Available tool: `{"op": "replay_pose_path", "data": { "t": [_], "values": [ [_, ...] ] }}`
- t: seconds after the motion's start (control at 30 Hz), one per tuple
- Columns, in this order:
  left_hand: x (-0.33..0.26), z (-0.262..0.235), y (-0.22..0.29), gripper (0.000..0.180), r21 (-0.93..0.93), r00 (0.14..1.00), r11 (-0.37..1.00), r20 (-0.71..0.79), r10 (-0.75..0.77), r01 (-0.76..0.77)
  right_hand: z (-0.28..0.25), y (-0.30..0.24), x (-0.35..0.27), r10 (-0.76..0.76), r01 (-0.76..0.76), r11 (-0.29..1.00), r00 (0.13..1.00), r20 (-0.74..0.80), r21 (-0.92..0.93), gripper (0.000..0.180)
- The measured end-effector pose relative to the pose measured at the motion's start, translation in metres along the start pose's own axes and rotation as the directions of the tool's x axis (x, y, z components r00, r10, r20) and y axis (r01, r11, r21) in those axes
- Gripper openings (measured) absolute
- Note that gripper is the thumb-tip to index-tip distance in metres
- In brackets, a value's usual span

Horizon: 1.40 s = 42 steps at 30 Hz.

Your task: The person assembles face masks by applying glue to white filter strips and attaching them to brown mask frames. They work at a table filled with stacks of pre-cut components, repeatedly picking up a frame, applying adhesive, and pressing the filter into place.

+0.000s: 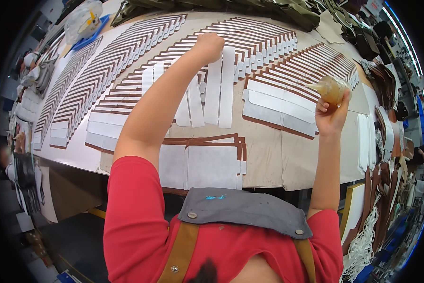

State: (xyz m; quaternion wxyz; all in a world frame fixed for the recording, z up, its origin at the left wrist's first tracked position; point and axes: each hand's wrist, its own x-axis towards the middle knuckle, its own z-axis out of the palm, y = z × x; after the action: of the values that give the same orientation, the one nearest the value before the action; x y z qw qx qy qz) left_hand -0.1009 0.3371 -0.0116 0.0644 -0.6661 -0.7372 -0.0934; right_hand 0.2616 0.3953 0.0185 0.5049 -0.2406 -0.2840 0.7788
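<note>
My left hand (209,47) is closed over rows of brown and white panels (254,42), near the middle of the table. Its fingertips are hidden, so I cannot make out what they grip. Right beside it is the top end of a long white slotted strip (220,89). Another white strip (190,101) lies next to that one, partly behind my forearm. In my right hand (332,111) is a clear round squeeze bottle (333,92) of yellowish liquid, its nozzle pointing left. It is held above the right-hand row of overlapping panels (282,101).
More overlapping panels (94,70) fan out at the left. A short stack of panels (202,162) lies at the near edge. Far left is a blue tray (91,37) with a cup; dark green cloth (287,12) lies along the back. Brown and white pieces (386,137) hang at the right.
</note>
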Motion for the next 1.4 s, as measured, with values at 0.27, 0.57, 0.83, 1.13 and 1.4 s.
{"op": "replay_pose_path", "data": {
  "t": [0.27,0.57,0.83,1.13,1.4],
  "values": [
    [-0.042,0.006,0.003,0.026,-0.170,0.979,0.979,-0.151,-0.140,0.114,0.023,0.044,0.033,0.088,-0.081,0.983,0.996,0.034,-0.167,0.049],
    [-0.154,-0.023,0.037,0.029,-0.318,0.999,0.948,-0.041,0.006,-0.018,0.076,0.107,0.080,-0.033,0.097,0.906,0.987,0.159,-0.412,0.054],
    [-0.161,-0.018,0.032,0.021,-0.279,0.994,0.954,-0.033,0.102,-0.107,0.099,0.143,0.116,-0.134,0.330,0.745,0.925,0.355,-0.580,0.046],
    [-0.163,-0.017,0.034,0.024,-0.287,0.995,0.952,-0.041,0.094,-0.102,0.095,0.153,0.130,-0.163,0.406,0.679,0.895,0.414,-0.612,0.040],
    [-0.163,-0.016,0.036,0.022,-0.272,0.995,0.957,-0.050,0.087,-0.097,0.088,0.148,0.102,-0.085,0.283,0.726,0.941,0.326,-0.627,0.041]
  ]
}}
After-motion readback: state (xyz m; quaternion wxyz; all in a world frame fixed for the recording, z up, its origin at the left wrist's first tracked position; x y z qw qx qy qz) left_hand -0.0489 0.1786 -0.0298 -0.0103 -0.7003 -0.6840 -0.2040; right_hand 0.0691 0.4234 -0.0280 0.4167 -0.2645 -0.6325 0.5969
